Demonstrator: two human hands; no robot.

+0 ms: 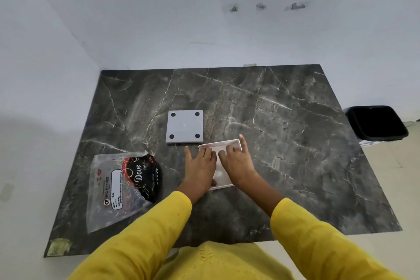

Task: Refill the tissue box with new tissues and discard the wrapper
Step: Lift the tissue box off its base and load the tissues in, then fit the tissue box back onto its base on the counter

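Note:
A white open tissue box (236, 143) lies on the dark marble table (295, 143), with white tissues (219, 171) inside it. My left hand (200, 166) and my right hand (236, 161) both rest flat on the tissues in the box, fingers spread and pressing down. The box's grey square lid (184, 126), with round black pads at its corners, lies upside down just beyond the box. A clear plastic wrapper (113, 191) with black and red print lies flattened on the table to the left of my hands.
A black bin (377, 123) stands on the floor off the table's right edge. White walls close in behind and to the left. A patch of tape (59, 246) sits at the table's near left corner.

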